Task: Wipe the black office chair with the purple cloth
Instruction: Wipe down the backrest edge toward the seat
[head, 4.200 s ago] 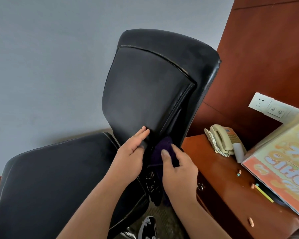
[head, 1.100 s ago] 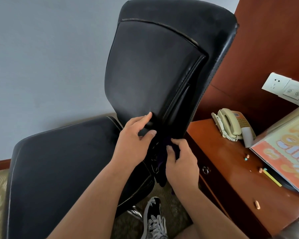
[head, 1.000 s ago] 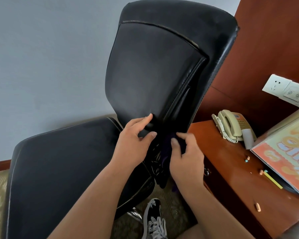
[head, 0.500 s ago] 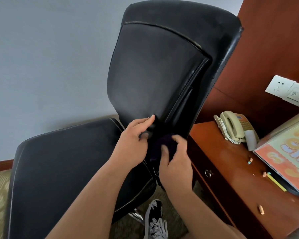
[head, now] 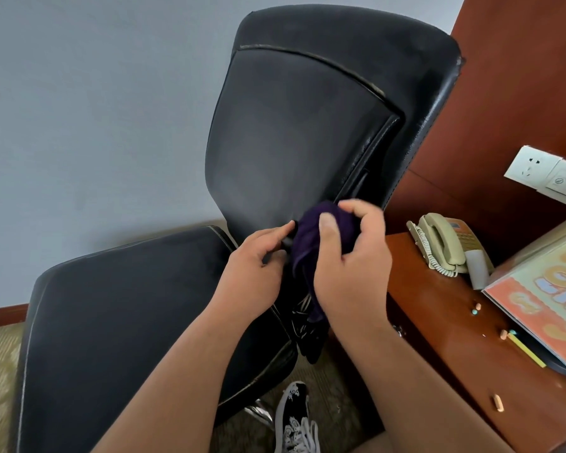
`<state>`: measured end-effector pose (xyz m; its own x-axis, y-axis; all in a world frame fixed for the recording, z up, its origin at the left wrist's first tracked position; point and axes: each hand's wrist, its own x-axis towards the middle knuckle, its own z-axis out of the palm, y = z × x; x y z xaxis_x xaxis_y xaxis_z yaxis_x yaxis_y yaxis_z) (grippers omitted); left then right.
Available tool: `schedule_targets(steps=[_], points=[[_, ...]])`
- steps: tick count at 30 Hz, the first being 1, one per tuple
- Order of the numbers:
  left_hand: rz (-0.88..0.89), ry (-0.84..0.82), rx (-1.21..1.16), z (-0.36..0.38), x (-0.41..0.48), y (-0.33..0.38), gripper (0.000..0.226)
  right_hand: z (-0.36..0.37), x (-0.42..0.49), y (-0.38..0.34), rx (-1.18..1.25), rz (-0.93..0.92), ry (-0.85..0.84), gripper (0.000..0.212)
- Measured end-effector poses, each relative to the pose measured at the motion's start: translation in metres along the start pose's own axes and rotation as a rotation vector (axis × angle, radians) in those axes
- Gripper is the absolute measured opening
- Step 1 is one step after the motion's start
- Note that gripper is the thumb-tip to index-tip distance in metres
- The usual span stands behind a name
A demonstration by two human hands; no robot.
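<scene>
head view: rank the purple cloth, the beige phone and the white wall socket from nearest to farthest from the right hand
1. purple cloth: gripped in the right hand, at the base of the chair back.
2. beige phone: to the hand's right, on the desk.
3. white wall socket: farther right and higher, on the wood panel.

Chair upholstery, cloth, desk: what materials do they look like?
black office chair: looks like leather or faux leather, dull sheen, piping worn pale. purple cloth: soft matte fabric, bunches in folds. desk: reddish wood or veneer, glossy lacquer, shows reflections.
</scene>
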<state>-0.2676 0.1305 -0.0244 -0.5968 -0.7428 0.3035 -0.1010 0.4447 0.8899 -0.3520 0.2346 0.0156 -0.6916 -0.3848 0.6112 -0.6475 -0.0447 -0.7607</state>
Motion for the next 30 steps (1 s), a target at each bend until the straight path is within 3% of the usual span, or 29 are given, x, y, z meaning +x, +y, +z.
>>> schedule_targets(steps=[3, 8, 14, 18, 22, 30], points=[[0.009, -0.012, 0.026, -0.002, -0.002, 0.003, 0.052, 0.004, 0.014, -0.011, -0.018, -0.041, 0.003, 0.027], [0.014, -0.02, -0.015, 0.0, -0.003, 0.005, 0.058, 0.007, -0.004, 0.009, -0.257, -0.089, -0.136, 0.033], [-0.015, 0.01, 0.0, 0.003, -0.005, 0.003, 0.056, 0.003, -0.012, 0.006, -0.475, -0.146, -0.264, 0.027], [-0.013, 0.006, 0.025, 0.003, -0.004, 0.004, 0.052, -0.002, 0.018, -0.018, -0.541, -0.244, -0.178, 0.026], [-0.029, -0.005, 0.077, 0.003, -0.003, 0.002, 0.048, -0.005, 0.037, -0.032, -0.531, -0.185, -0.142, 0.028], [-0.012, -0.054, 0.096, 0.003, -0.005, 0.002, 0.04, 0.02, 0.011, -0.025, -0.775, -0.164, -0.509, 0.014]])
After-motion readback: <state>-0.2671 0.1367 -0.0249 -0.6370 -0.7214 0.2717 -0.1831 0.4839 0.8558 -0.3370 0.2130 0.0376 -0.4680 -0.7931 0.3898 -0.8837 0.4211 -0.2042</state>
